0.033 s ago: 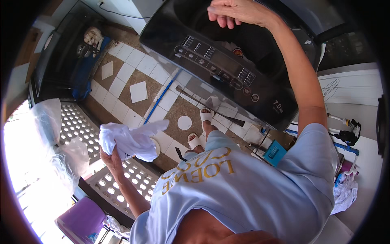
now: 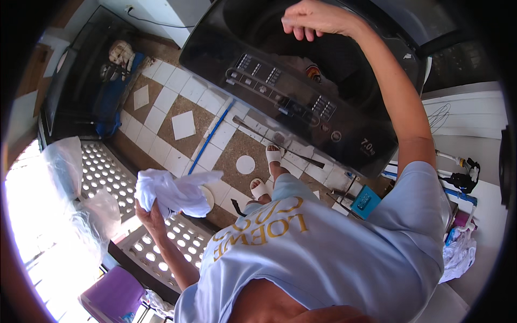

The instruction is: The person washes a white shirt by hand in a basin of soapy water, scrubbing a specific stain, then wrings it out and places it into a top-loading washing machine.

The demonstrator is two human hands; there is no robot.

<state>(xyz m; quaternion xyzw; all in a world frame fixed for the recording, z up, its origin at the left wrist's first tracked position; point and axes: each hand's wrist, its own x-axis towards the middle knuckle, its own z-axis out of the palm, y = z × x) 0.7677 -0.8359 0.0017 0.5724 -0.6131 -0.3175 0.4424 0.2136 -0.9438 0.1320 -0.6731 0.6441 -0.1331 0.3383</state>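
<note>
A crumpled white cloth (image 2: 175, 191) is in my left hand (image 2: 152, 218), gripped at its near left side and held out to the left above the floor. The cloth's far end sticks out to the right. My right hand (image 2: 320, 20) hovers over the opening of a black top-loading washing machine (image 2: 355, 141). Its fingers are loosely bent and apart, and no object shows in them. Inside the dark drum lies some laundry (image 2: 312, 72) with an orange and white patch; most of it is in shadow. The control panel (image 2: 285, 94) faces my body.
A blue pole (image 2: 212, 137) and a dark bar (image 2: 274, 141) cross the tiled floor (image 2: 183, 125) near my feet. Clear plastic bags (image 2: 97, 215) hang at the left. A purple bin (image 2: 116, 293) stands at the lower left, a teal box (image 2: 365, 202) below the machine's right corner.
My right hand has shifted slightly right and down over the drum. My left hand with the white cloth sits slightly lower in the picture. The view has also shifted a little.
</note>
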